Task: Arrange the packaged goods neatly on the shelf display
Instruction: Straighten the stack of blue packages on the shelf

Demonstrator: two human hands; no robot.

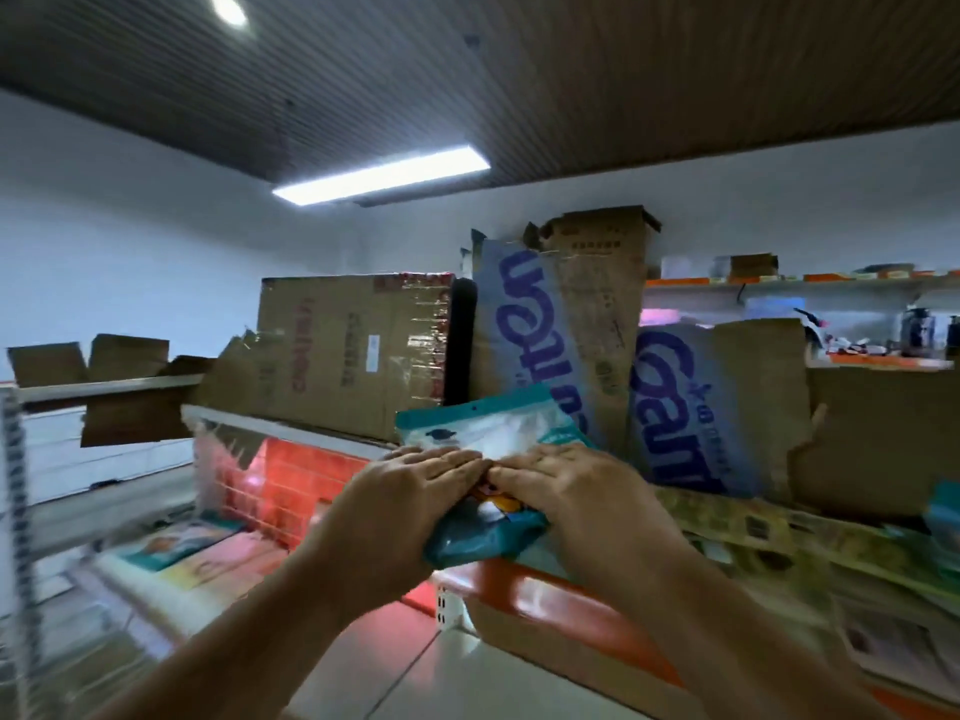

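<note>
Motion blur over most of the frame; print on the goods is unreadable. Teal package (493, 433) sits centre frame, tilted, its far end resting against the blue-printed cartons (540, 314), its near end over the orange shelf edge (545, 589). The middle of the package is covered by both hands, with only a scrap of orange artwork showing between them.

Left hand (415, 485): fingers straight and together, laid flat on the package. Right hand (571, 485): same, fingertips meeting the left's. Both thumbs are hidden, so I cannot tell whether they hook under the package.

To the right, yellow-green packets (753, 527) lie flat on the shelf top, smeared by blur, and a teal item is cut off at the right border. A taped brown carton (353, 356) stands far left of the package. A lower shelf at near left holds flat packets (182, 548), indistinct.

Room: white walls, dark slatted ceiling (623, 96), a long light panel (382, 175) and a round lamp (228, 10). A far wall shelf (805, 283) at right carries small items too blurred to identify.
</note>
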